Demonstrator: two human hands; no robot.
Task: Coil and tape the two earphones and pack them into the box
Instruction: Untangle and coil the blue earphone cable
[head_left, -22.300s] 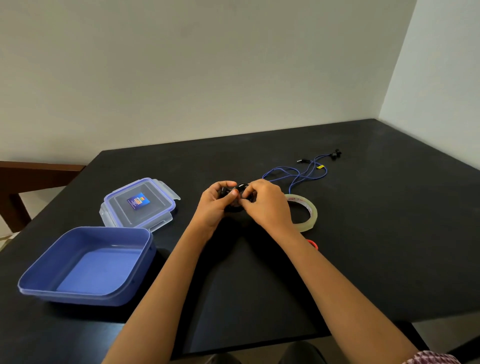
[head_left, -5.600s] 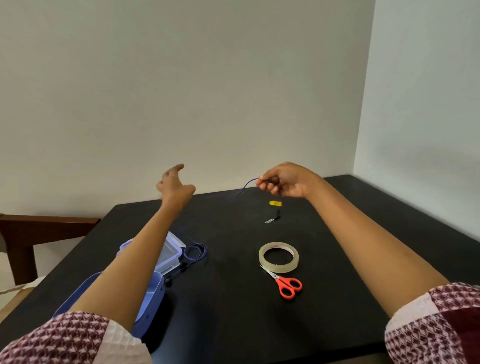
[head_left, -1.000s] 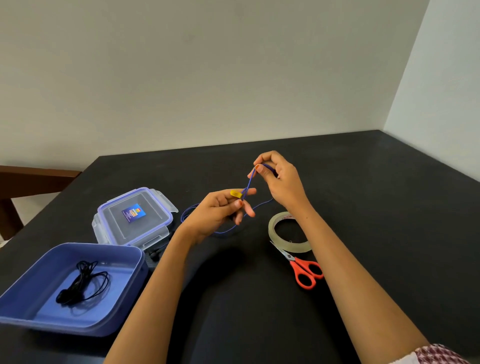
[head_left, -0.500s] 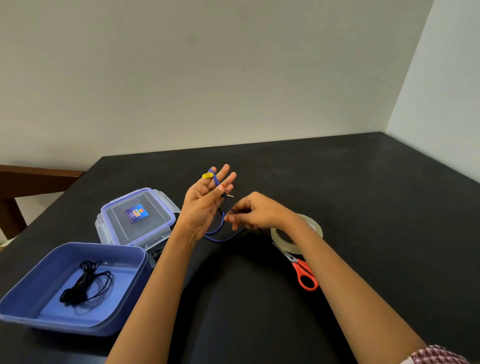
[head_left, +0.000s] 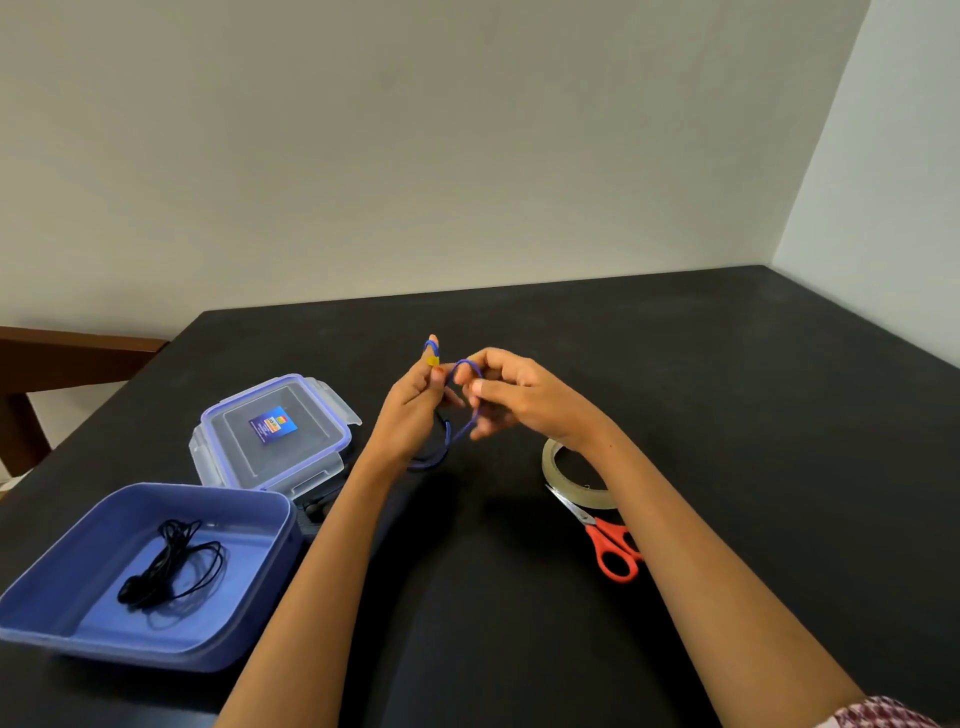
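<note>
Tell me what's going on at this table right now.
A person is coiling the blue earphone. Its cable is looped over the raised fingers of the left hand, and the right hand pinches the cable beside them. The black earphone already lies bundled in the open blue box, with the lid beside it. The tape roll and the scissors lie untouched on the table.
</note>
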